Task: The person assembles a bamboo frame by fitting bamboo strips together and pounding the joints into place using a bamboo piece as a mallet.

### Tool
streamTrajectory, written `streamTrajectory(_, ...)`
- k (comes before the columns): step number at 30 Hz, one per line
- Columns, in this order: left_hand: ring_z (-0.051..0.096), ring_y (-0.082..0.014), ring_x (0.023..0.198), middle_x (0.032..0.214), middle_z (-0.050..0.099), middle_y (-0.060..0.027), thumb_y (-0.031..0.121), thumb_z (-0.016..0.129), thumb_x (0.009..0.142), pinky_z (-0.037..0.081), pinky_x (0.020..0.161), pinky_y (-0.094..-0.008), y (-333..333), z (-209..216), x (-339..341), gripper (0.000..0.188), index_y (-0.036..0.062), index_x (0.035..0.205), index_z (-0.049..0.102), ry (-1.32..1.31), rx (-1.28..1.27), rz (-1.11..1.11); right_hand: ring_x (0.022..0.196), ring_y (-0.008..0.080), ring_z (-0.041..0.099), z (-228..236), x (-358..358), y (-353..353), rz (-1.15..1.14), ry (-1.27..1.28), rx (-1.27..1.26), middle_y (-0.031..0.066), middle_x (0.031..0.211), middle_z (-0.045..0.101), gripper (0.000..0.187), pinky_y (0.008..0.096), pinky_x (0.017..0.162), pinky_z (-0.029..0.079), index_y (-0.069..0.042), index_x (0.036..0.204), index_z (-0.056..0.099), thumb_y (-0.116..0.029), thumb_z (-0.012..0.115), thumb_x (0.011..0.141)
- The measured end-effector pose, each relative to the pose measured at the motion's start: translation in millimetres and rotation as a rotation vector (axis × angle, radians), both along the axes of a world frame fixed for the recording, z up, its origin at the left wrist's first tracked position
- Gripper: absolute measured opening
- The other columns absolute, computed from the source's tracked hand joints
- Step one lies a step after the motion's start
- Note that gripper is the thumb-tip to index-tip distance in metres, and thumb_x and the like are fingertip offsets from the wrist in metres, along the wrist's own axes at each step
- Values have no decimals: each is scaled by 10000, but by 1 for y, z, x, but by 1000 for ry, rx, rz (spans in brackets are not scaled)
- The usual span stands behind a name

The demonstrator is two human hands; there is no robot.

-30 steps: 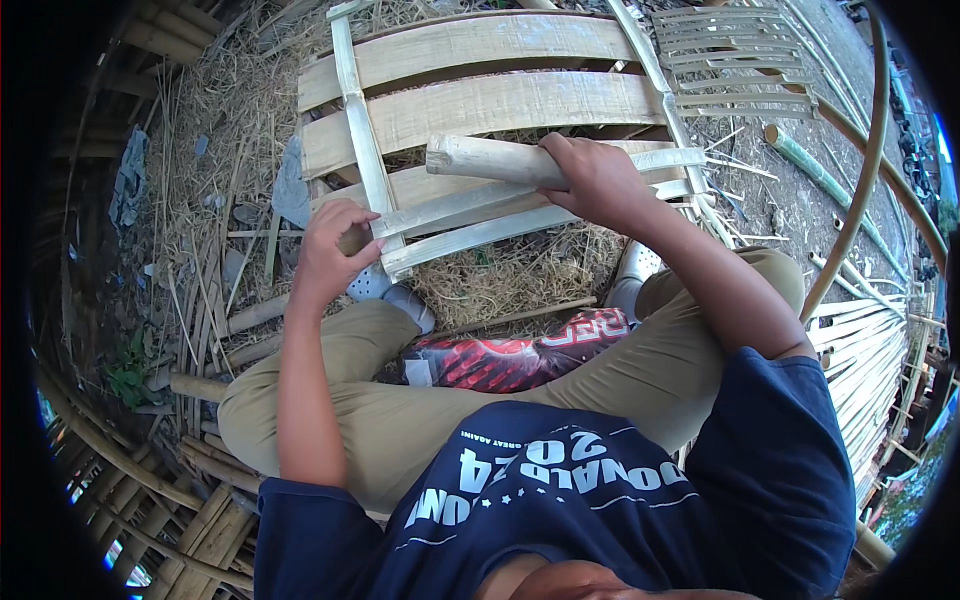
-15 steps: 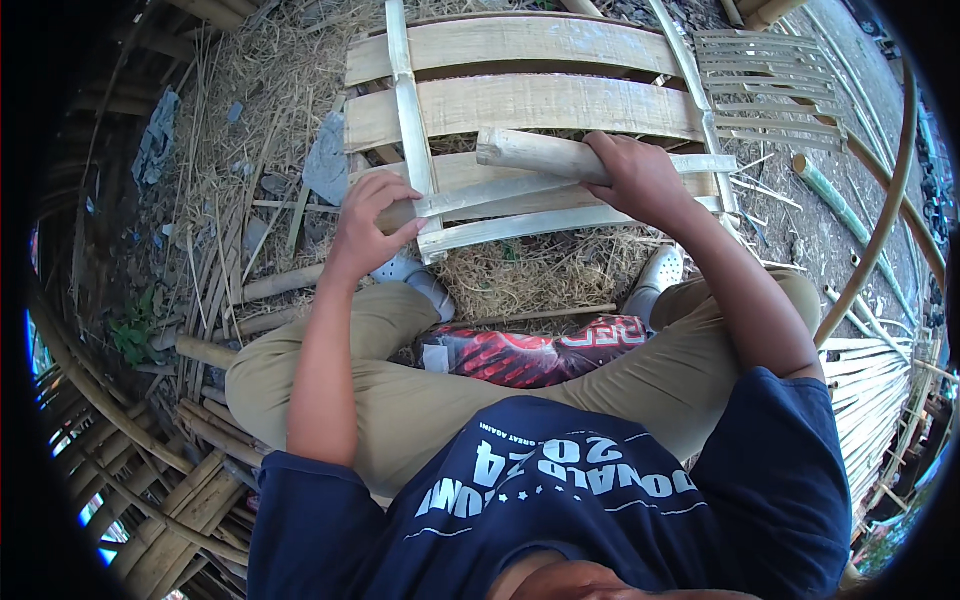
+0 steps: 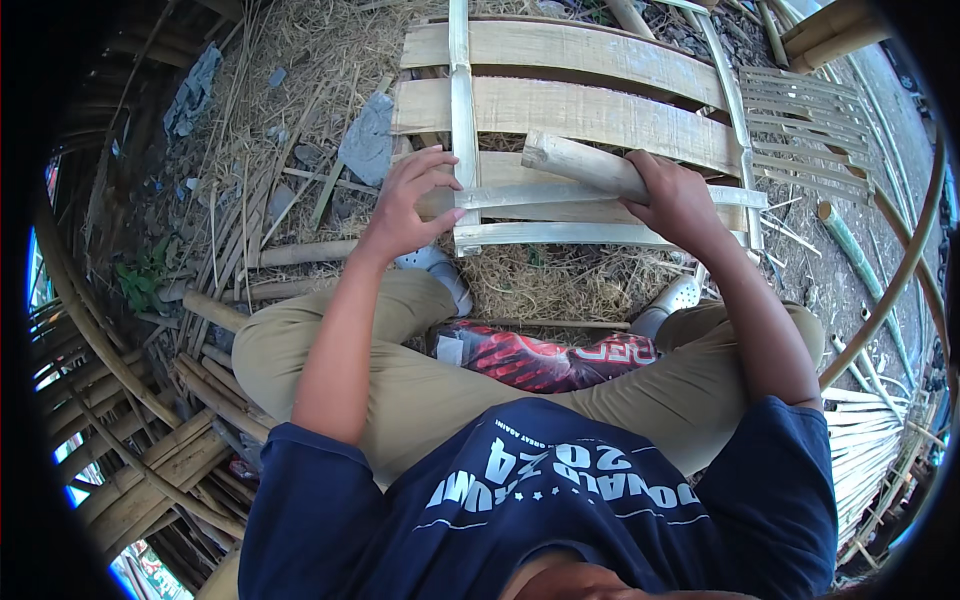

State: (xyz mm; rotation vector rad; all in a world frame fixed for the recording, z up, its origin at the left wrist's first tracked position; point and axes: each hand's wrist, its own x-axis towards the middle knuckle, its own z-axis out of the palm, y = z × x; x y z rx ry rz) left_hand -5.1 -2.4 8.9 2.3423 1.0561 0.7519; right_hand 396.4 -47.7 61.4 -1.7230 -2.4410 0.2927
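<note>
A woven panel of wide, pale bamboo slats lies on the ground in front of me, crossed by a narrow upright strip near its left end. My right hand is wrapped round a short, thick bamboo stick, held just above the panel's near part. Under the stick runs a thin horizontal strip, parallel to the near edge strip. At the panel's near left corner, my left hand has its thumb and fingers apart around a slat's end, its fingertips by the upright strip.
A red and black printed sack lies between my bent legs. Bamboo poles and split pieces are piled at the left. Thin slats and a green bamboo pole lie to the right. Dry straw and a grey scrap cover the ground.
The whole view has shifted, so the panel sits farther right in the picture. My right hand keeps the stick; my left hand's fingers look slightly more spread at the slat's end.
</note>
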Motion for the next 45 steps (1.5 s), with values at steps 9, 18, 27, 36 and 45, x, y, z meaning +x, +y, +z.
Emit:
streamTrajectory(9, 469, -277, 1507, 1561, 572, -8, 341, 870, 772, 213, 1306, -601, 2, -8, -4, 321, 173, 1014, 742, 122, 62, 49, 890, 439, 731, 14, -27, -2, -13, 265, 25, 227, 981, 727, 458, 497, 780, 575, -20, 1225, 619, -232, 829, 877)
streamTrajectory(18, 512, -253, 1473, 1530, 601, 3, 346, 876, 742, 225, 1301, -608, 1, -10, -4, 318, 188, 981, 738, 106, 86, 67, 903, 474, 729, 17, -64, -20, -52, 451, -455, 295, 953, 722, 511, 511, 800, 565, 29, 1247, 577, -213, 800, 855)
streamTrajectory(27, 526, -253, 1458, 1505, 620, 3, 364, 882, 740, 246, 1299, -584, 0, -6, -1, 326, 180, 983, 766, 117, 67, 83, 854, 384, 725, 1, -76, -26, -139, 520, -642, 279, 948, 695, 492, 472, 800, 558, 73, 1203, 579, -253, 778, 893)
streamTrajectory(36, 508, -256, 1478, 1529, 610, -19, 337, 870, 734, 212, 1307, -572, -1, -10, -2, 327, 177, 1002, 769, 96, 40, 80, 607, 170, 671, 3, -78, -21, -152, 640, -852, 122, 864, 671, 445, 342, 545, 546, 55, 1251, 557, -226, 735, 955)
streamTrajectory(45, 524, -247, 1461, 1491, 635, 12, 371, 877, 755, 245, 1297, -576, -1, -17, -5, 323, 182, 989, 760, 76, 97, 79, 709, 259, 727, 10, -80, -24, -155, 562, -662, 187, 883, 700, 482, 413, 651, 575, 60, 1245, 574, -249, 770, 932)
